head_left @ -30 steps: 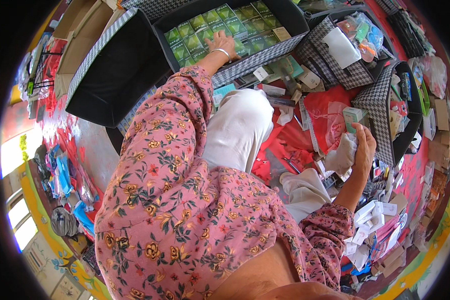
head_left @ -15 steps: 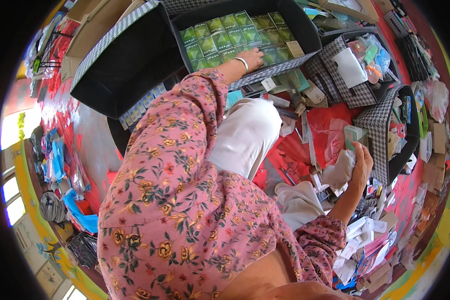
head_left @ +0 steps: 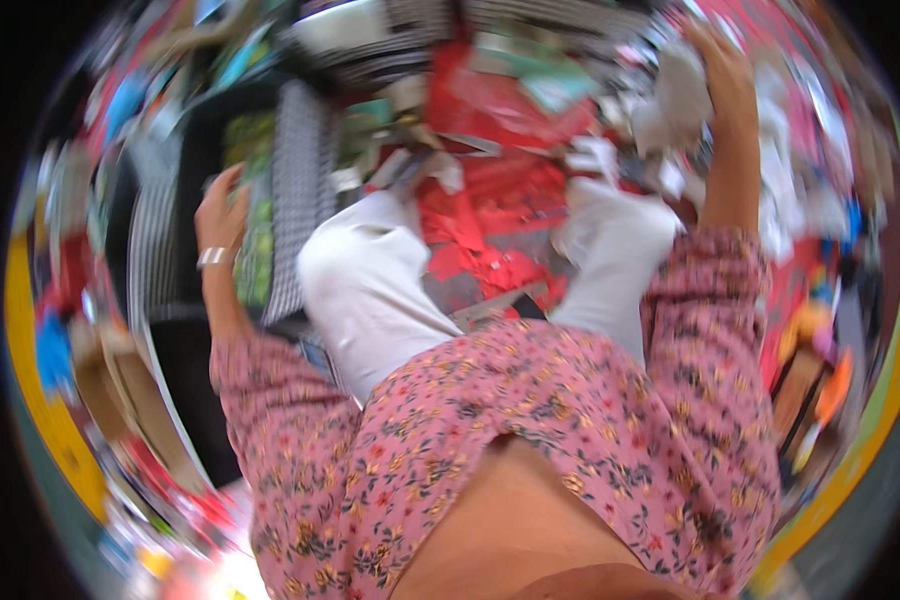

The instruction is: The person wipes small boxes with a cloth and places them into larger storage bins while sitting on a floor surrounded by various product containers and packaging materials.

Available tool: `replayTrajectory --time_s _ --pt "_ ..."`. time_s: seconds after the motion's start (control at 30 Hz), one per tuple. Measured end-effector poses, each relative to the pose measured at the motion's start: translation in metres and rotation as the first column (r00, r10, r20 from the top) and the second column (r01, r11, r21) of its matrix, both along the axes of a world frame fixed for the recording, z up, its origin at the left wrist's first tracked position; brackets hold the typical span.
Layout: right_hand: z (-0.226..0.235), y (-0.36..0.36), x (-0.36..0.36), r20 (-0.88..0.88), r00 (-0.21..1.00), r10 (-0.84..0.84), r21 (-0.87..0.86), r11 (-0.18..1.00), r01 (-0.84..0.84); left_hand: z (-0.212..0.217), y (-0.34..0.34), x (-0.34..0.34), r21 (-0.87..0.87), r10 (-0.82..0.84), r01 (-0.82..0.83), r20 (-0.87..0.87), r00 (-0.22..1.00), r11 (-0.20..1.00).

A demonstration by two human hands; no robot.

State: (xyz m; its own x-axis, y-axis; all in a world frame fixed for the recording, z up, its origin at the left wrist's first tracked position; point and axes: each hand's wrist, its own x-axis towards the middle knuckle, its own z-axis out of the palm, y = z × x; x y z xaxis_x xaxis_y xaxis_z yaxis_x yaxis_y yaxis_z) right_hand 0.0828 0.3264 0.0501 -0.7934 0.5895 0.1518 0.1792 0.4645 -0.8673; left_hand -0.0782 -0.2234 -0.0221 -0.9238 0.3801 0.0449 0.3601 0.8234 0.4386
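There is one checked box (head_left: 303, 190). Over it is one left hand (head_left: 222, 212), with one bracelet (head_left: 216, 257). More than one green pack (head_left: 258, 225) is in the box, but they are too blurry to count. To the right of the box are two white trouser legs (head_left: 365, 260), one right hand (head_left: 718, 60) and one pale bundle (head_left: 673, 95). One brown cardboard box (head_left: 160, 420) is left of the checked box. One orange thing (head_left: 832, 388) is far to its right.
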Motion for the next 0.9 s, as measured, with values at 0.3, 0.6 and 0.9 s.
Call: replayTrajectory --time_s 0.3,0.6,0.9 --pt "-0.043 0.127 0.190 0.195 0.710 -0.677 0.744 0.574 0.343 0.074 0.259 0.091 0.380 -0.376 0.511 -0.376 0.847 0.771" --pt "-0.216 0.066 0.248 0.741 0.445 -0.503 0.332 0.850 0.408 -0.015 0.266 0.087 0.031 -0.810 0.812 -0.053 0.584 0.583" --pt "-0.217 0.088 0.217 0.761 0.495 -0.419 0.224 0.886 0.406 0.015 0.314 0.104 -0.087 -0.819 0.839 0.184 0.543 0.537"
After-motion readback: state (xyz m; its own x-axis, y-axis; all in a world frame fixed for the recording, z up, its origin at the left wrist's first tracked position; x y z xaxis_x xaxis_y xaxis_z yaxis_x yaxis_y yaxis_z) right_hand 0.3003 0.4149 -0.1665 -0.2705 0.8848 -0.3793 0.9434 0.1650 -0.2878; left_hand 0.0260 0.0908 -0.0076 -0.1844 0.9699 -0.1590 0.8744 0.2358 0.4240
